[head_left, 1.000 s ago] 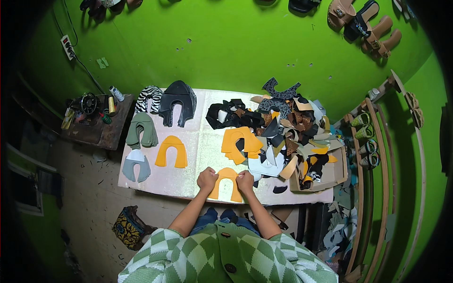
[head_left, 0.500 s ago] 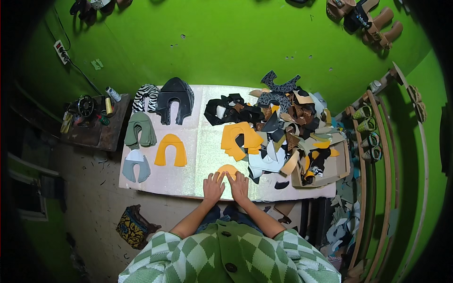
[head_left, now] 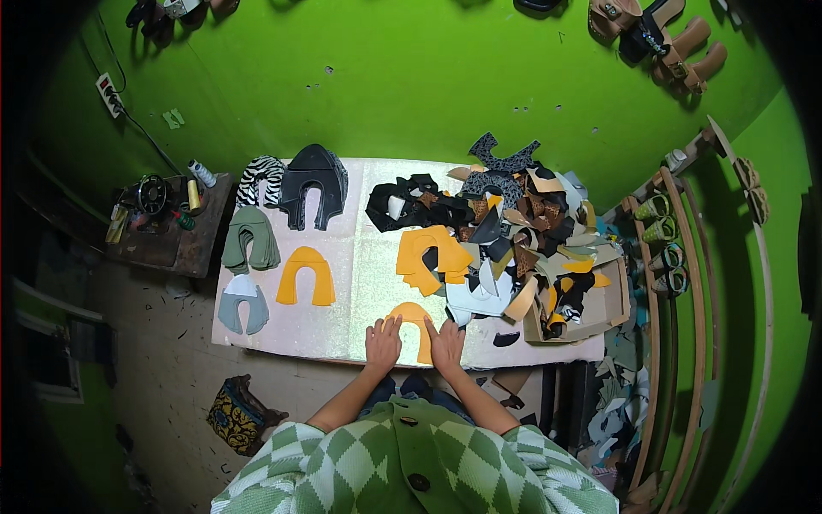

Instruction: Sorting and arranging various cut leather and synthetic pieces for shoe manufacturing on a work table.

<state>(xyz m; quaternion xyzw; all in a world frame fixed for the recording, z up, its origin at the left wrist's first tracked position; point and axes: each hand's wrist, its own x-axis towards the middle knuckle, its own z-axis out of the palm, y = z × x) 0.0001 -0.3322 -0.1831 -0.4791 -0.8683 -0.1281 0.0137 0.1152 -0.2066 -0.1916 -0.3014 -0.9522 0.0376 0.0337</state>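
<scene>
At the table's near edge lies a U-shaped orange cut piece (head_left: 409,311), its curved end pointing away from me. My left hand (head_left: 383,344) rests at its left side, fingers stretched out and tips on the edge of the curve. Against the right side lies my right hand (head_left: 446,345), fingers extended and thumb by the piece. The left leg of the piece is partly under my left hand. Farther left, a similar orange stack (head_left: 306,264) lies flat. Beyond my hands is a pile of orange offcuts (head_left: 417,270) with curved cutouts.
Stacks of green (head_left: 248,236), grey-and-white (head_left: 242,313), black (head_left: 313,176) and zebra-patterned pieces (head_left: 258,182) lie on the left. A heap of mixed scraps (head_left: 548,210) and a cardboard box (head_left: 613,301) fill the right. A wooden rack (head_left: 682,343) with sandals stands beyond.
My hands have moved apart from above the orange piece to its two sides. More of its U shape now shows.
</scene>
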